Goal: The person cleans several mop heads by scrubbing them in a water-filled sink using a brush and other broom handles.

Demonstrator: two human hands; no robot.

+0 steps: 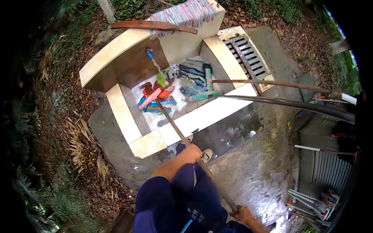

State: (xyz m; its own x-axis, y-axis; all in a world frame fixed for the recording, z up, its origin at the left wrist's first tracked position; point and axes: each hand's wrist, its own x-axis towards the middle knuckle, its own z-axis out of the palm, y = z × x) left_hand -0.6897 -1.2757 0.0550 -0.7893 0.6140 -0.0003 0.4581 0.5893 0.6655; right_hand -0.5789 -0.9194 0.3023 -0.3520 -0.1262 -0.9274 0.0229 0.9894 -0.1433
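My left hand [190, 153] is wrapped around the middle of a long wooden pole [174, 126], and my right hand [242, 215] grips the pole's near end. At its far end is a pink mop head [150, 99], down in a tiled wash basin [201, 116]. Red and blue cloth [158, 105] lies under and around the pink head amid whitish suds. Dark patterned cloth [192, 77] spreads over the basin floor to the right. Against the back wall, a tap with a blue part [149, 54] runs water into the basin.
Two more poles, one brown [276, 84] and one dark [291, 104], reach over the right rim to green heads [208, 94]. A striped cloth [183, 16] and a wooden plank [154, 26] lie on the back wall. A drain grate [246, 54] adjoins. The concrete [253, 171] looks wet.
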